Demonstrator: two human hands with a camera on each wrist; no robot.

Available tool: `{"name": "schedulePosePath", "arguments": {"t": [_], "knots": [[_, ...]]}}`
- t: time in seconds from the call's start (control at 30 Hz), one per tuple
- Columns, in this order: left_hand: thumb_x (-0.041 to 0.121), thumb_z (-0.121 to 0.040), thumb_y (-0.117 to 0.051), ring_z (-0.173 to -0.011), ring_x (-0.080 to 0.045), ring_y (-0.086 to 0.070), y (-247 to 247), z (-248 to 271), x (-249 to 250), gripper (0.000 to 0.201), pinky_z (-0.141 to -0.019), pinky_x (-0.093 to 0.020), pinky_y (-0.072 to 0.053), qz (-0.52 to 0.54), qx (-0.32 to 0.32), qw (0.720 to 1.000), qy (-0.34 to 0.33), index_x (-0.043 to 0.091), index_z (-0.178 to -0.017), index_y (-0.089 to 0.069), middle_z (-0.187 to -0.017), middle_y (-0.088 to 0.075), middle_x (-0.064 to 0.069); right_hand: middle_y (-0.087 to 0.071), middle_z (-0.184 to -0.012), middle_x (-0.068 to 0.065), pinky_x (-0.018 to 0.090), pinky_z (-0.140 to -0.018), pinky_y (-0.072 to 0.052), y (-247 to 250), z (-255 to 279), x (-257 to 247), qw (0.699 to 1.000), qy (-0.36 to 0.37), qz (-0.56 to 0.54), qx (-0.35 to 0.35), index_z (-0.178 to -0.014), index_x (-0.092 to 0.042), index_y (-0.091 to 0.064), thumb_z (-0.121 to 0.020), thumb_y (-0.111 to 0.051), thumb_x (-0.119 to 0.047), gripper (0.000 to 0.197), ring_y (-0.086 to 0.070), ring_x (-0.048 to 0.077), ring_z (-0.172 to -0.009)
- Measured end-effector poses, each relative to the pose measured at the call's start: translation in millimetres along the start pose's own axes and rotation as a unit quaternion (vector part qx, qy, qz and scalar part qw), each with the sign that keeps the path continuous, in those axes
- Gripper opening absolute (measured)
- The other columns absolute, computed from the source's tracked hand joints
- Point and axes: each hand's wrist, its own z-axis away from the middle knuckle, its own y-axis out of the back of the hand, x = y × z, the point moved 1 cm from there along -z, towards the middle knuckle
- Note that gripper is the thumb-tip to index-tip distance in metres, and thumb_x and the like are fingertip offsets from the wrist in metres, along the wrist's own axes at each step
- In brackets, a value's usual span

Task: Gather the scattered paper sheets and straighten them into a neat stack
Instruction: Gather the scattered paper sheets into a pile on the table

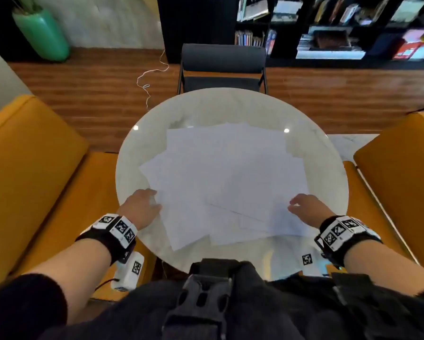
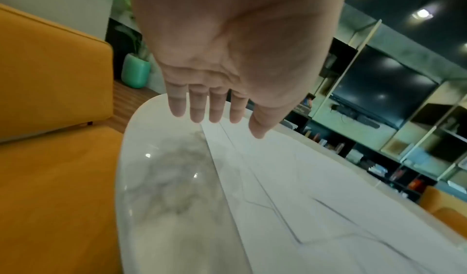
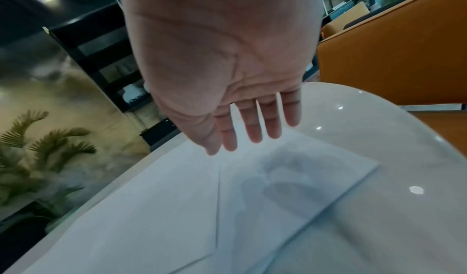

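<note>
Several white paper sheets [image 1: 225, 177] lie overlapped and askew across a round white marble table [image 1: 329, 163]. My left hand [image 1: 142, 204] hovers at the left edge of the spread, fingers straight and holding nothing; the left wrist view shows its open palm [image 2: 227, 58] above the sheets [image 2: 290, 188]. My right hand [image 1: 306, 207] is at the right near edge of the spread, fingers relaxed. In the right wrist view that palm [image 3: 222, 68] hangs over a sheet [image 3: 177, 208] and casts a shadow on it. Neither hand grips paper.
Orange upholstered seats [image 1: 29, 173] flank the table on both sides [image 1: 402, 177]. A dark chair [image 1: 223, 67] stands at the far side. A green vase [image 1: 41, 33] and a bookshelf [image 1: 341, 28] are at the back. A white cable [image 1: 149, 77] lies on the wooden floor.
</note>
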Motion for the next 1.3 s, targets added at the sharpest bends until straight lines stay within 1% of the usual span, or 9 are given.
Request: {"name": "schedulePosePath", "arguments": {"t": [0.07,0.27,0.4,0.6,0.9,1.07,1.13,1.2,1.3], "knots": [[0.040,-0.090,-0.050,-0.135,-0.032,-0.043,4.4,-19.1,-1.7,0.060,-0.112,-0.043,-0.036,-0.045,0.005,0.999,0.010,0.020,-0.145,-0.038,-0.152,-0.038,-0.010,-0.050,-0.133,0.017,0.042,-0.105,-0.042,-1.6,-9.5,-8.5,0.998,-0.059,0.004,0.024,-0.123,-0.018,-0.058,-0.087,-0.059,-0.036,0.040,-0.052,0.036,-0.121],[0.049,-0.086,-0.051,-0.127,-0.032,-0.048,4.4,-66.5,-4.8,0.064,-0.104,-0.042,-0.041,-0.080,-0.059,0.995,-0.001,0.013,-0.138,-0.042,-0.140,-0.050,-0.014,-0.039,-0.139,0.023,0.045,-0.105,-0.037,-8.0,-31.0,-28.7,0.978,-0.197,0.008,0.064,-0.141,-0.010,-0.038,-0.084,-0.058,-0.047,0.071,-0.044,0.041,-0.126],[0.054,-0.085,-0.049,-0.139,-0.032,-0.036,-0.1,-79.5,-6.0,0.075,-0.111,-0.044,-0.035,-0.076,-0.024,0.997,0.014,0.014,-0.147,-0.032,-0.149,-0.041,-0.013,-0.030,-0.148,0.023,0.054,-0.109,-0.032,-13.3,-41.0,-25.4,0.959,-0.270,-0.049,0.071,-0.147,-0.012,-0.027,-0.078,-0.061,-0.057,0.089,-0.035,0.045,-0.134],[0.061,-0.081,-0.050,-0.136,-0.038,-0.040,-6.9,-100.5,9.1,0.080,-0.109,-0.049,-0.037,-0.001,0.017,0.995,0.098,0.018,-0.146,-0.034,-0.149,-0.041,-0.015,-0.025,-0.151,0.023,0.055,-0.111,-0.026,-7.7,-53.9,-27.5,0.944,-0.317,-0.045,0.083,-0.146,-0.011,-0.026,-0.073,-0.064,-0.065,0.098,-0.028,0.042,-0.139],[0.069,-0.081,-0.046,-0.148,-0.042,0.001,-21.1,-104.3,43.2,0.090,-0.119,-0.050,-0.015,-0.012,-0.029,0.989,0.142,0.023,-0.152,-0.017,-0.161,-0.002,-0.018,-0.031,-0.143,0.025,0.049,-0.109,-0.031,10.0,-76.1,-35.8,0.953,-0.296,0.008,0.065,-0.138,-0.010,-0.032,-0.066,-0.073,-0.059,0.097,-0.032,0.042,-0.133],[0.076,-0.078,-0.038,-0.149,-0.043,0.005,-29.6,-108.8,61.1,0.096,-0.121,-0.050,-0.006,-0.031,-0.056,0.989,0.129,0.023,-0.154,-0.010,-0.163,0.003,-0.016,-0.037,-0.137,0.022,0.049,-0.105,-0.036,7.0,-91.1,-58.1,0.976,-0.215,0.009,0.047,-0.138,-0.014,-0.034,-0.064,-0.074,-0.061,0.097,-0.036,0.040,-0.131],[0.075,-0.078,-0.040,-0.151,-0.038,0.003,-30.6,-107.8,72.2,0.098,-0.122,-0.048,-0.003,0.011,-0.062,0.993,0.103,0.020,-0.154,-0.011,-0.164,0.000,-0.014,-0.035,-0.138,0.020,0.050,-0.105,-0.035,2.8,-94.3,-68.6,0.982,-0.184,-0.015,0.039,-0.140,-0.017,-0.033,-0.064,-0.074,-0.061,0.097,-0.034,0.040,-0.131],[0.065,-0.083,-0.050,-0.152,-0.031,-0.001,-30.5,-103.3,81.7,0.090,-0.123,-0.044,-0.005,0.086,-0.041,0.991,0.099,0.020,-0.154,-0.017,-0.164,-0.002,-0.013,-0.032,-0.139,0.021,0.050,-0.106,-0.033,0.7,-95.8,-74.2,0.981,-0.185,-0.045,0.047,-0.142,-0.018,-0.030,-0.063,-0.075,-0.061,0.101,-0.032,0.040,-0.131],[0.054,-0.083,-0.055,-0.150,-0.035,-0.010,-26.1,-96.6,81.0,0.082,-0.120,-0.047,-0.017,0.136,0.037,0.969,0.205,0.021,-0.152,-0.024,-0.163,-0.004,-0.012,-0.030,-0.140,0.022,0.048,-0.108,-0.029,-0.6,-95.0,-74.7,0.971,-0.225,-0.048,0.063,-0.142,-0.013,-0.025,-0.060,-0.077,-0.061,0.109,-0.031,0.040,-0.130]]}}
